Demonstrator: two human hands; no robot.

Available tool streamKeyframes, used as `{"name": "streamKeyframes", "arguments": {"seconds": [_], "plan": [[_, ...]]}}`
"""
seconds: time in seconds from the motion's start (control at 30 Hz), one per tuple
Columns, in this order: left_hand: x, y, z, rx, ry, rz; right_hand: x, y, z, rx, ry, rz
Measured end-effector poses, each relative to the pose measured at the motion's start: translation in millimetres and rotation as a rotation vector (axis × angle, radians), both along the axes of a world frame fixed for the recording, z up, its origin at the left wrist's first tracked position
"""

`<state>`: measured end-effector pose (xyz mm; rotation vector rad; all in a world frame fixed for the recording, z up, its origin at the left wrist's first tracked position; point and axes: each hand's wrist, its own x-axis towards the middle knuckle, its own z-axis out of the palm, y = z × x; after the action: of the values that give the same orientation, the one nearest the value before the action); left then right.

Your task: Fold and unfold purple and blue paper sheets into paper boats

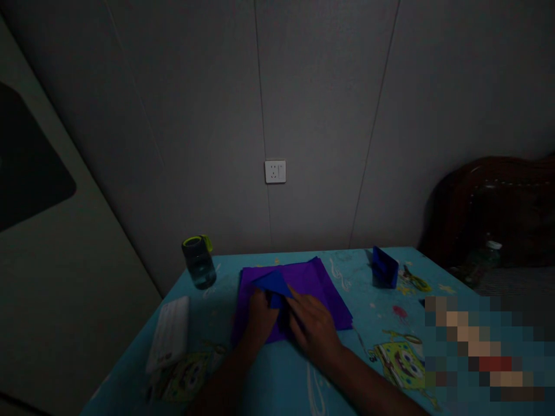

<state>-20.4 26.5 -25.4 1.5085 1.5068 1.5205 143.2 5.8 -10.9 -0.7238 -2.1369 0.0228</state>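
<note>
A blue folded paper (274,282) with a pointed, triangular top is held between my two hands, over a stack of purple and blue paper sheets (323,289). My left hand (261,318) has its fingers closed on the paper's left and lower part. From the right, my right hand (315,326) pinches the paper's right corner, with its fingers pressed together. Dim light and my hands hide the paper's lower folds.
On the blue patterned tablecloth (243,381) stand a dark bottle (200,266) and a white box-like item (170,332) at left. A blue folded paper piece (384,268) and yellow-handled scissors (417,280) lie at right. Pixelation hides the lower right corner. A wall is behind.
</note>
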Motion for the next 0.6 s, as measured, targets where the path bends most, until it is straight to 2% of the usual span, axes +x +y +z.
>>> {"name": "streamKeyframes", "arguments": {"seconds": [0.07,0.17,0.23,0.3,0.43,0.47,0.6], "plan": [[-1.1,-0.5,3.8,0.001,-0.049,0.017,0.5,1.1,-0.1,-0.032,0.040,-0.016],[-3.6,-0.5,8.7,0.017,-0.162,0.023,5.2,8.8,0.4,-0.151,0.236,-0.063],[-5.7,-0.7,10.4,0.008,-0.235,-0.024,10.8,15.5,3.3,-0.309,0.427,-0.120],[-7.0,-2.5,11.1,-0.031,-0.308,-0.137,16.9,22.1,7.3,-0.503,0.596,-0.143],[-6.2,-11.4,13.5,-0.086,-0.406,-0.407,24.4,33.3,11.7,-0.787,0.712,-0.015],[-5.8,-14.2,14.8,-0.102,-0.434,-0.439,24.8,34.9,11.8,-0.824,0.710,0.018],[-5.2,-23.5,20.0,-0.245,-0.596,-0.423,24.5,34.5,13.5,-0.898,0.659,0.109]]}}
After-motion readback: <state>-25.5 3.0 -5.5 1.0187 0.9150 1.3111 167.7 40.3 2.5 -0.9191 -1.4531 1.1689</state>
